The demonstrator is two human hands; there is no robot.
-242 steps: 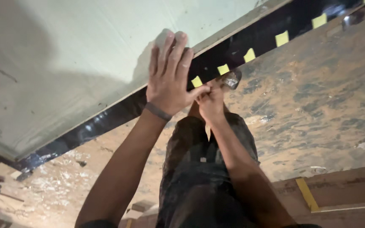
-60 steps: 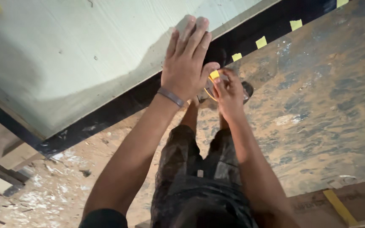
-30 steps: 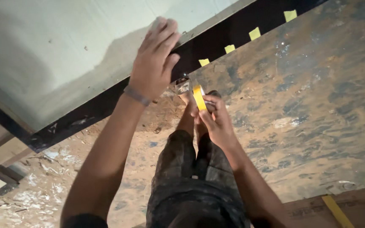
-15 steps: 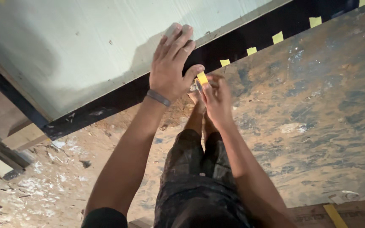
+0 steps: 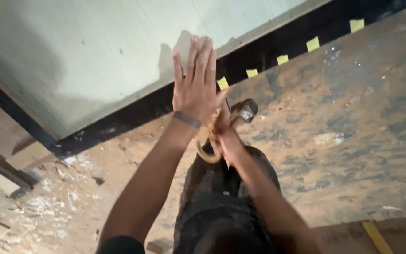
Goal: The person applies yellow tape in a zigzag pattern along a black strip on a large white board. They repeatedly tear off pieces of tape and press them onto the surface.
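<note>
Yellow bits of tape [image 5: 223, 83] sit in a row on the black edge strip [image 5: 269, 44] of a big pale green board [image 5: 95, 56], which fills the upper left of the frame. Five bits show, running from the middle up to the upper right, so that part looks done. The strip toward the lower left has no yellow bits on it yet, so I think more is left to do there. The left hand [image 5: 194, 87] is flat and open, fingers spread, pressing on the board right beside the newest bit. The right hand [image 5: 226, 136] is just below it, in the middle of the frame, curled around a roll of yellow tape [image 5: 206, 146]. The roll looks like a thin, tan-yellow ring, partly hidden by the hands. Below is a dusty brown floor [image 5: 344, 131] with the person's dark shoe [image 5: 245, 109] on it.
</note>
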